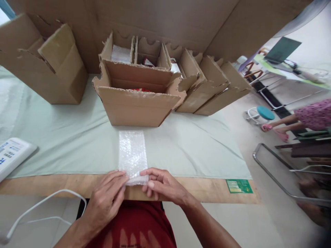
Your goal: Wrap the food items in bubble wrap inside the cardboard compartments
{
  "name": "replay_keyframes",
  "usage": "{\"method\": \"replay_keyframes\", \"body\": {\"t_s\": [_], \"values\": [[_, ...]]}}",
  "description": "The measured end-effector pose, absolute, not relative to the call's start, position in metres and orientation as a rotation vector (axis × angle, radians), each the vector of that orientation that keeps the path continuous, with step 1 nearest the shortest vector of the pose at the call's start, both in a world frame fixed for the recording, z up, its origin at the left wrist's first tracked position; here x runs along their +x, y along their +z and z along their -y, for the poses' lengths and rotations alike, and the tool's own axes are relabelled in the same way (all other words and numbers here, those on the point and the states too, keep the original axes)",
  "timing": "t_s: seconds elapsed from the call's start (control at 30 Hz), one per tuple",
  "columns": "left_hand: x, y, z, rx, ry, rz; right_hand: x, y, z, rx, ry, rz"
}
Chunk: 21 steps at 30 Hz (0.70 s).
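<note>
A strip of clear bubble wrap (pixel 132 151) lies flat on the pale green cloth (pixel 77 137), running from the table's front edge toward an open cardboard box (pixel 137 103). My left hand (pixel 107 199) pinches the near end of the strip, fingers closed on it. My right hand (pixel 161 186) grips the same near end from the right, where the wrap is folded or rolled up a little. Whether anything is inside the fold is hidden.
Several open cardboard boxes (pixel 207 86) stand in a row behind. A larger box (pixel 49 58) sits at the back left. A white device (pixel 12 153) lies at the left edge, with a white cable (pixel 46 199). A green card (pixel 239 186) lies front right. Another person (pixel 310 117) is far right.
</note>
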State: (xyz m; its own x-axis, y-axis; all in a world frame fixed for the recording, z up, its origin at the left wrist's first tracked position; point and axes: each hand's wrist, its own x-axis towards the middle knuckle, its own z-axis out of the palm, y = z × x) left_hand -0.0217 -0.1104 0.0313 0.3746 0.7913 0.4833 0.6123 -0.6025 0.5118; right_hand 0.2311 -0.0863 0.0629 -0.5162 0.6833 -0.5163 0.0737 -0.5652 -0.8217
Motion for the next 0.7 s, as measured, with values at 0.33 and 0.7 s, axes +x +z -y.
{"method": "replay_keyframes", "body": {"t_s": [0.33,0.7], "values": [[-0.017,0.047,0.090,2.242,1.037,-1.350,0.218,0.063,0.073,-1.354,1.138,2.022],[-0.014,0.042,0.081,1.842,1.007,-1.548,0.207,0.047,0.072,-1.347,0.578,2.032]]}}
